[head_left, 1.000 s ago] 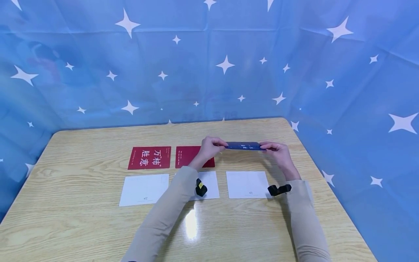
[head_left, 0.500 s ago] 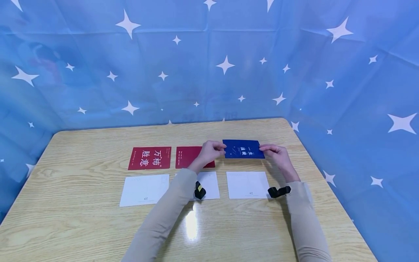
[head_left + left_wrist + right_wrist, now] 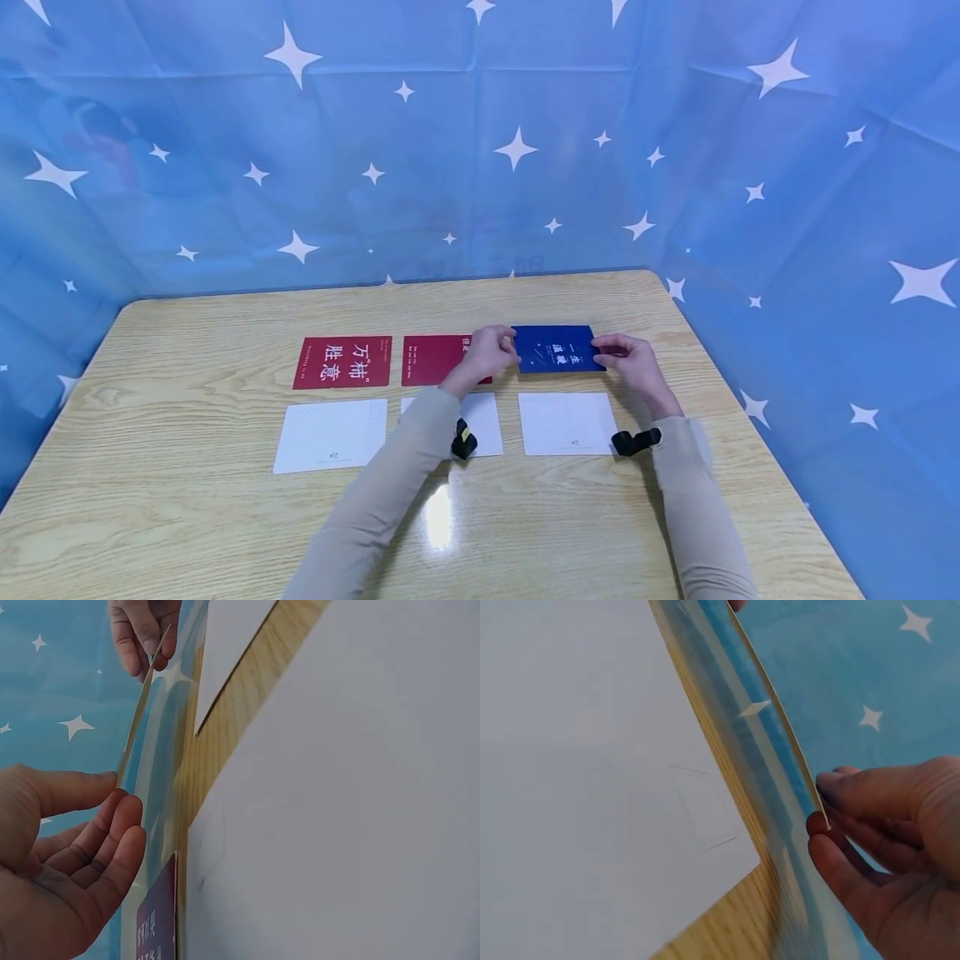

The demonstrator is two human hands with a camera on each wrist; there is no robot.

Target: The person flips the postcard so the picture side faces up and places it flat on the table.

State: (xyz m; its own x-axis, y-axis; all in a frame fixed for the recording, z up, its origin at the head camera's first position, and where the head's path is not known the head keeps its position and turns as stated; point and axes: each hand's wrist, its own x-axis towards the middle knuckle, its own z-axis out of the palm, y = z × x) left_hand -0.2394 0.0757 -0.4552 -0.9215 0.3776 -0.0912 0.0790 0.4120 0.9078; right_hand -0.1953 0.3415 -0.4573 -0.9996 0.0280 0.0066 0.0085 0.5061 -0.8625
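Observation:
A blue postcard point(image 3: 557, 349) with white lettering is held at the table's back right, its printed face toward the head camera. My left hand point(image 3: 489, 353) pinches its left edge between thumb and finger. At the opposite edge, the thumb and fingers of my right hand point(image 3: 632, 363) pinch it too. Seen nearly edge-on, the postcard point(image 3: 139, 720) appears raised off the table in the left wrist view. The right wrist view shows the postcard's thin edge point(image 3: 784, 720) between my right thumb and fingers. My left forearm and hand partly cover a red card point(image 3: 431, 360) and a white card point(image 3: 483, 423).
A red card point(image 3: 343, 362) with white characters lies at the left of the back row. In front are a white card point(image 3: 330, 435) at left and another white card point(image 3: 567, 423) at right. A starry blue curtain point(image 3: 450, 150) hangs behind the wooden table point(image 3: 187, 400).
The blue postcard, nearly edge-on a second ago, has tilted so its face shows fully, then lowered slightly. Both hands keep their pinch on it. The other cards have stayed put.

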